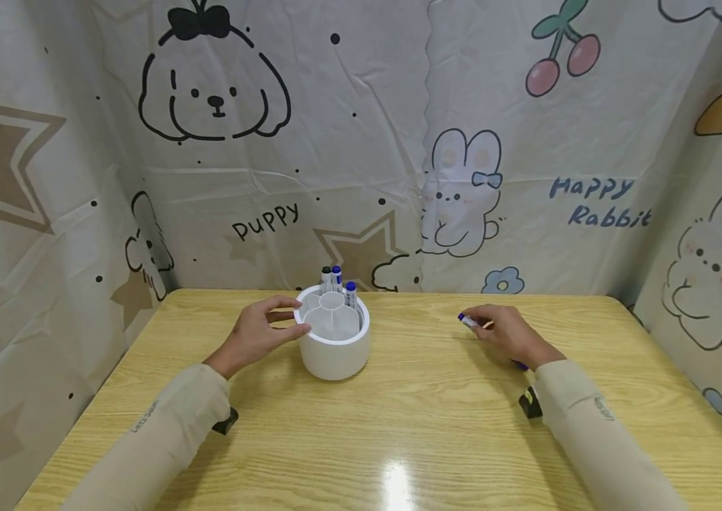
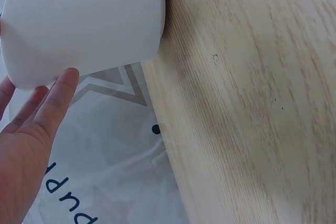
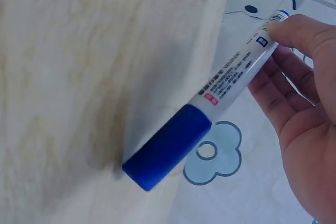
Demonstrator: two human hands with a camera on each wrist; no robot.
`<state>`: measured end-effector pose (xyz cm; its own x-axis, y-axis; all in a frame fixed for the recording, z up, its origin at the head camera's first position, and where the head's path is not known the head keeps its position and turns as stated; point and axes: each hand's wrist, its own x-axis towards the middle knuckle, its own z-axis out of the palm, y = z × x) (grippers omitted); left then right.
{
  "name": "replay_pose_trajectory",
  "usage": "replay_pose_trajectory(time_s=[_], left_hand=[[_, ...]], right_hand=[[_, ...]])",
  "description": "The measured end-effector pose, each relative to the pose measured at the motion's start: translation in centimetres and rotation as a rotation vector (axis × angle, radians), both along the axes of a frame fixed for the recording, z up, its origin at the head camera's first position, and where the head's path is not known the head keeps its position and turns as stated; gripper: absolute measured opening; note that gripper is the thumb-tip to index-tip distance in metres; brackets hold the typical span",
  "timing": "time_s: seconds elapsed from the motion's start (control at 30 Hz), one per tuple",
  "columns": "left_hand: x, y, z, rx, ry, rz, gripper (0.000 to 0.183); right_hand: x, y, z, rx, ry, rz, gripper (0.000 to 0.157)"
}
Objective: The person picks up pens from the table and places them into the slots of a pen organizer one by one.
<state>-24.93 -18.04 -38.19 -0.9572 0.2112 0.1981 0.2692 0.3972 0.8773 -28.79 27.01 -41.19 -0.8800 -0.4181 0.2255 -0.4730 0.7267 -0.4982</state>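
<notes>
A white round pen holder (image 1: 335,358) with several compartments stands upright on the table, left of centre. Three markers stand along its back and right side: one has a black cap (image 1: 326,271), the others blue caps (image 1: 351,286). My left hand (image 1: 258,330) rests against the holder's left side at the rim, thumb nearer me, fingers fairly straight. The left wrist view shows those fingertips (image 2: 68,74) on the smooth outer wall. Off to the right, my right hand (image 1: 506,332) pinches a white marker (image 3: 236,72) near its plain end. Its long blue cap (image 3: 168,148) points down past the palm.
The light wood table (image 1: 412,411) ends at a patterned cloth (image 1: 361,142) hanging behind, with more cloth at both sides. Under each sleeve cuff a small black device (image 1: 530,404) sticks out. A bright light reflection lies at the table's near middle.
</notes>
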Motion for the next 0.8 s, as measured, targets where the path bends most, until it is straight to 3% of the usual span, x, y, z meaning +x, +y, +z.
replay_pose_trajectory(time_s=[0.8], left_hand=[[0.0, 0.1, 0.0, -0.002, -0.007, 0.005, 0.045]], right_hand=[[1.2, -0.1, 2.7, -0.156, 0.024, -0.089, 0.037]])
